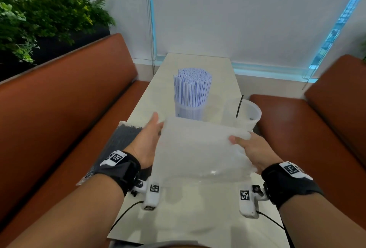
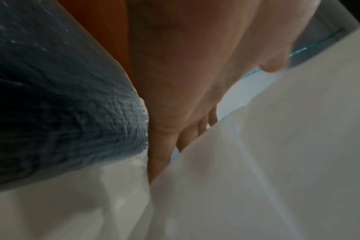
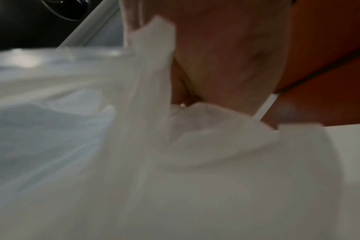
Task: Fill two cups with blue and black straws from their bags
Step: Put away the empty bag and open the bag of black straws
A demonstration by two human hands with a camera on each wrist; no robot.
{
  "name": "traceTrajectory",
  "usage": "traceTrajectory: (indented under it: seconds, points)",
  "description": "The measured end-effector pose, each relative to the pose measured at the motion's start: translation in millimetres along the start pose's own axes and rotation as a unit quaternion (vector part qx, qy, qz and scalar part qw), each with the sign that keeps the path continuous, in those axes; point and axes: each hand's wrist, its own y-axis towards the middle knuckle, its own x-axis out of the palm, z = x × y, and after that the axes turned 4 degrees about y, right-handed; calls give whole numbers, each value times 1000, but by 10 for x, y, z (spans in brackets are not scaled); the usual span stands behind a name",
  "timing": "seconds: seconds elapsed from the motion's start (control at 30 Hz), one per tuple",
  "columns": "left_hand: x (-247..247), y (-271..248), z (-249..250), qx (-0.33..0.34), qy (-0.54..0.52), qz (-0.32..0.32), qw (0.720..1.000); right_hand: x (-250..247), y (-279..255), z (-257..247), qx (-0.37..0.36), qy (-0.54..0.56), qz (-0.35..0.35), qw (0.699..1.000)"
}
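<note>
A clear cup [image 1: 189, 112] packed with blue-striped straws [image 1: 192, 89] stands at the middle of the white table [image 1: 198, 63]. To its right is a second clear cup [image 1: 250, 113] with one black straw [image 1: 239, 107] leaning in it. Both hands hold an empty translucent bag [image 1: 200, 148] [image 2: 277, 162] [image 3: 93, 146] above the near table. My left hand [image 1: 152, 134] [image 2: 185, 81] pinches its left edge, thumb on top and fingers under. My right hand [image 1: 249, 148] [image 3: 226, 56] grips the crumpled right edge. A bag of black straws [image 1: 124, 136] [image 2: 51, 97] lies under my left wrist.
Brown padded benches flank the table on the left [image 1: 69, 99] and the right [image 1: 307, 129]. Green plants [image 1: 39, 20] stand behind the left bench. A white blind [image 1: 247, 10] covers the window at the table's far end. Both wrist cameras trail black cables.
</note>
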Motion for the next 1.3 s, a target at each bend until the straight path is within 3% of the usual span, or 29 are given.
traceTrajectory:
  seconds: [0.07,0.1,0.17,0.23,0.3,0.37,0.5,0.53,0.6,0.63,0.7,0.8,0.87,0.9,0.97,1.0,1.07,1.17,1.3]
  points:
    - [43,-23,-84,2,83,-23,996,-10,-1,32,-5,20,7,1000]
    - [55,-6,-116,23,140,5,990,-17,-7,62,16,19,-11,1000]
    - [42,47,-138,80,237,125,960,-3,-68,137,106,-25,-86,990]
    - [15,97,-145,111,269,137,947,-2,-80,271,139,-52,-132,980]
    - [2,141,-206,120,347,109,924,-11,-19,395,97,-32,-86,991]
    - [-8,211,-281,136,416,161,885,-10,57,470,37,-66,-15,997]
    - [43,302,-355,122,416,233,871,-84,213,645,-20,-189,67,979]
    - [53,300,-354,125,437,247,856,-135,231,680,-16,-198,82,977]
    - [89,290,-366,170,524,274,788,-241,244,757,2,-228,97,969]
    - [123,293,-391,205,567,261,754,-271,231,806,12,-253,94,963]
    - [235,314,-506,233,659,153,698,-299,194,924,36,-299,74,951]
    - [342,386,-833,118,795,-44,594,-257,140,957,71,-356,117,924]
    - [345,437,-1038,36,828,-90,552,-158,101,841,26,-442,179,879]
    - [357,458,-1100,17,835,-93,542,-83,81,792,-34,-495,172,851]
    - [408,499,-1123,18,850,-71,522,102,41,782,-146,-599,74,784]
    - [438,523,-1102,32,858,-56,509,180,30,823,-161,-637,10,754]
    - [474,585,-1054,66,868,-53,490,277,30,949,-95,-688,-82,715]
    - [483,674,-1024,79,871,-110,472,264,98,1103,5,-708,-119,696]
    - [441,741,-1127,7,870,-145,472,255,178,1264,44,-691,-148,706]
